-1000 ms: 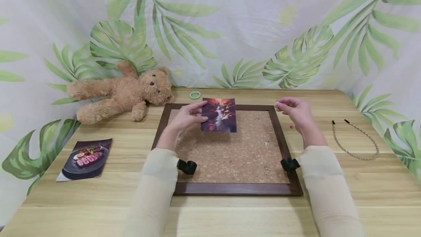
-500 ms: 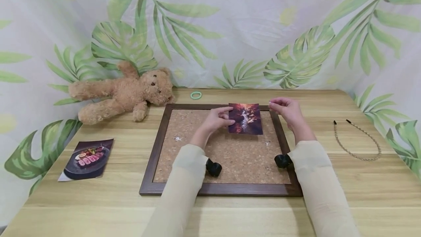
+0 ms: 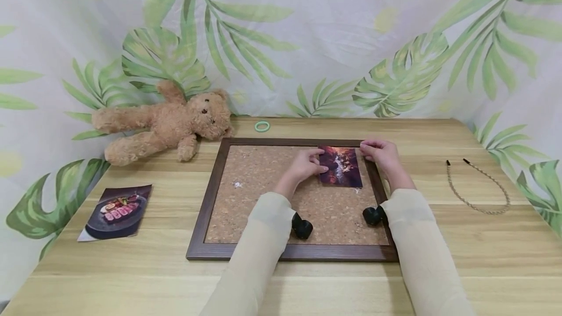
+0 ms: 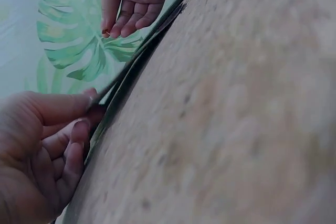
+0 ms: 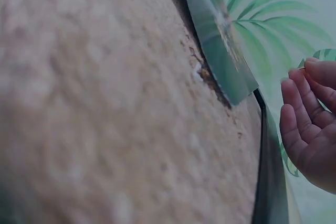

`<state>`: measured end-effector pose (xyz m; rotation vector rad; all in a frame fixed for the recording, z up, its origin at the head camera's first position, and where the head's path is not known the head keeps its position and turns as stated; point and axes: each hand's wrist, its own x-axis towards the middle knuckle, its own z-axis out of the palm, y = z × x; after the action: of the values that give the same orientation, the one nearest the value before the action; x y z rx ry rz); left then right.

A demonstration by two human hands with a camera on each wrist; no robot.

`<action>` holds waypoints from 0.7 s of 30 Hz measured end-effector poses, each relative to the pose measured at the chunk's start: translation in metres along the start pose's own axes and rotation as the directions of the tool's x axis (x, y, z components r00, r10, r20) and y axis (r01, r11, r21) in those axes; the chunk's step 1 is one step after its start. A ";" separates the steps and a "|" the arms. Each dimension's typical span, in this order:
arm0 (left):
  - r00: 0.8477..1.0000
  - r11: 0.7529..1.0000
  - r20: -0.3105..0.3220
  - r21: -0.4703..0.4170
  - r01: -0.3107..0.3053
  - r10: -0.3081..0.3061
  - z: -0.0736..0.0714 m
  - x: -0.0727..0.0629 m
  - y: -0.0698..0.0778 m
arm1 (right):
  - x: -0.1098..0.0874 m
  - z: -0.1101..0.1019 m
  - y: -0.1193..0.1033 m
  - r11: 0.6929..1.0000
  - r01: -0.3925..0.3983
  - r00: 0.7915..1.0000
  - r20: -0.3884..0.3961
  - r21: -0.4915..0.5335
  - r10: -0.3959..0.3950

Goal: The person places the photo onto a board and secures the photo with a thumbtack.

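A dark photo with an orange streak lies on the far right part of a cork board in a dark wooden frame. My left hand pinches the photo's left edge, thumb on top, as the left wrist view also shows. My right hand hovers at the photo's top right corner over the frame, fingers curled. It pinches something small and reddish, a pin by the look of it. In the right wrist view the photo lies slightly lifted off the cork beside my right hand.
A brown teddy bear lies at the back left of the wooden table. A green ring sits behind the board. A second photo lies at the left, a braided headband at the right. A leaf-print cloth hangs behind.
My left hand has carried the photo rightward and down onto the board's upper right area. My right hand has moved slightly left and lower, to the photo's corner.
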<state>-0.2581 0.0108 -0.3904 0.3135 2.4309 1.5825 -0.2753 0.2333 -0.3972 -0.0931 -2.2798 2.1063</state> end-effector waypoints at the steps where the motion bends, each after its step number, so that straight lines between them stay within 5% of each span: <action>1: 1.000 1.000 -0.004 0.029 0.004 -0.004 0.001 0.000 0.000 | -0.003 0.001 -0.004 1.000 -0.003 1.000 0.003 -0.003 0.003; 4: 1.000 0.993 -0.012 0.118 0.017 -0.015 0.002 0.000 0.001 | -0.009 0.004 -0.013 0.999 -0.026 1.000 -0.001 -0.027 0.026; 12: 1.000 0.981 -0.003 0.192 0.027 -0.027 0.005 0.002 0.003 | -0.009 0.015 -0.017 0.998 -0.050 0.998 -0.039 -0.042 0.049; 16: 1.000 0.973 0.004 0.230 0.013 -0.014 0.006 0.002 0.003 | -0.006 0.025 -0.014 0.999 -0.044 0.999 -0.019 -0.007 0.043; 21: 1.000 0.957 0.004 0.291 0.002 -0.003 0.005 0.004 0.003 | -0.004 0.037 -0.015 0.997 -0.008 1.000 0.014 -0.080 0.010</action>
<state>-0.2599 0.0175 -0.3900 0.3616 2.6595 1.2167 -0.2736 0.1950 -0.3856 -0.0911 -2.3760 2.0266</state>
